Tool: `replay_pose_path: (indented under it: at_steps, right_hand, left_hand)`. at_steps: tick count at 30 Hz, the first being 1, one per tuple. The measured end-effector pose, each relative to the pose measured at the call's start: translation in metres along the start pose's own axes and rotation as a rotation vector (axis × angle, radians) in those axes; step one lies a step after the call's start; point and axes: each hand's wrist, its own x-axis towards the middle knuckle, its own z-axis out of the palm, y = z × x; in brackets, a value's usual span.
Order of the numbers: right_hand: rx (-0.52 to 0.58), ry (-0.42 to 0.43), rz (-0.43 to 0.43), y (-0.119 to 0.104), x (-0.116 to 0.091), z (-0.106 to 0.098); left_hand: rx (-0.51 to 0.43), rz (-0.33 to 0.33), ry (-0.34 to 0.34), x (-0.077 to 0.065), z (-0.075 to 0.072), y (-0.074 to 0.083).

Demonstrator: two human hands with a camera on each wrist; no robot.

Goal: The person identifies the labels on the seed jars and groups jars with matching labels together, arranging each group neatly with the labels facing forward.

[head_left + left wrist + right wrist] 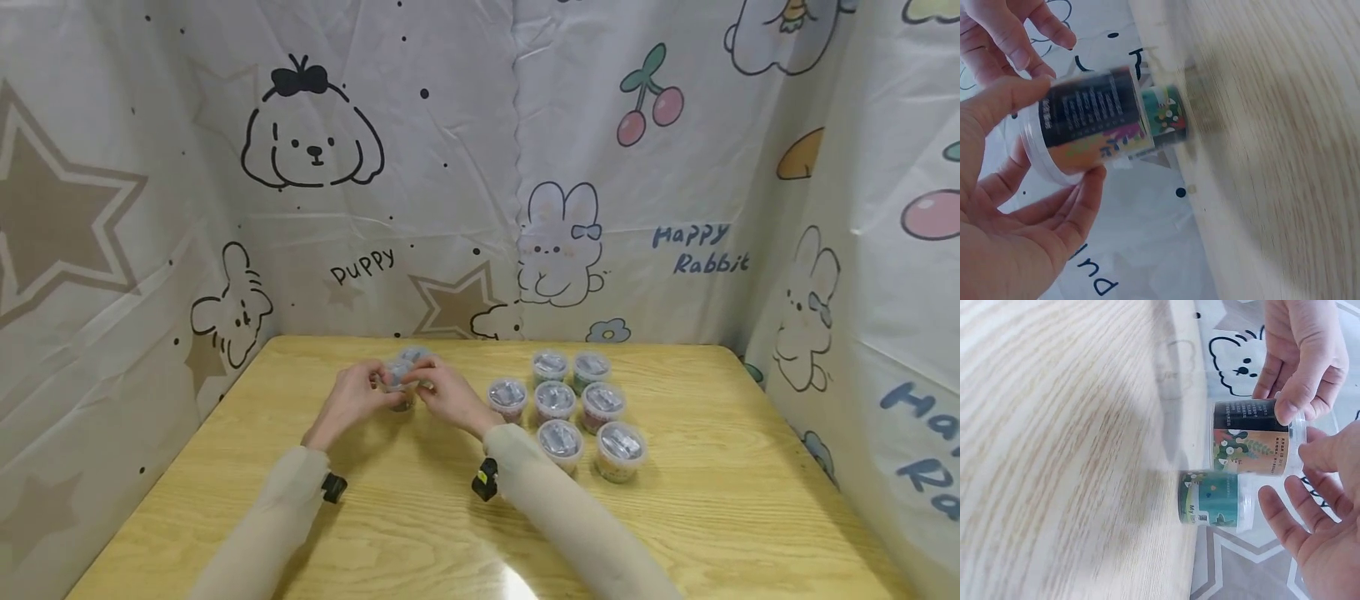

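A small round plastic tub (1094, 119) with a clear lid and a black-and-orange label is gripped near its lid by my left hand (347, 403), thumb on one side and fingers on the other. It looks raised slightly off the table in the left wrist view. My right hand (453, 398) is beside the tub's lid, fingers loosely bent and spread in the right wrist view; whether a fingertip touches the lid I cannot tell. Close behind stands a second tub (1213, 499) with a green label, upright on the table. In the head view my hands partly hide both tubs.
Several more lidded tubs (554, 402) stand in loose rows on the wooden table (420, 533), right of my right forearm. The nearest tub (621, 452) is at the group's front right. A printed cloth (450, 167) hangs behind the table and along both sides.
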Motion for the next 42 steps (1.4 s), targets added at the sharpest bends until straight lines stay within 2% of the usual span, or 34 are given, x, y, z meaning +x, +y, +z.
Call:
replay_pose_path:
  at_steps: [4,10,15,23,25,29,34,37,42]
  right_hand:
    - [0.042,0.065,0.023,0.002,-0.008,-0.003]
    - [0.053,0.162,0.024,0.002,-0.018,-0.008]
    - [0.06,0.17,0.042,-0.002,-0.026,-0.016]
    - [0.157,0.159,0.183,-0.004,-0.037,-0.032]
    - [0.173,0.165,0.189,-0.004,-0.039,-0.035]
    - [0.175,0.191,0.15,-0.002,-0.044,-0.042]
    - [0.184,0.215,0.124,-0.001,-0.05,-0.049]
    - [0.215,0.242,0.146,-0.001,-0.053,-0.052]
    - [0.292,0.32,0.188,-0.001,-0.055,-0.055]
  left_hand:
    - [-0.039,0.029,-0.012,-0.003,0.004,0.006]
    - [-0.171,0.062,-0.034,-0.004,0.009,0.013]
    - [-0.284,0.088,-0.055,-0.002,0.012,0.019]
    - [-0.372,0.144,-0.085,0.003,0.017,0.029]
    - [-0.38,0.164,-0.093,0.005,0.018,0.031]
    - [-0.416,0.2,-0.11,0.007,0.023,0.036]
    - [-0.453,0.239,-0.091,0.01,0.028,0.041]
    - [-0.467,0.242,-0.072,0.011,0.031,0.045]
    - [-0.478,0.243,0.024,0.014,0.04,0.054]
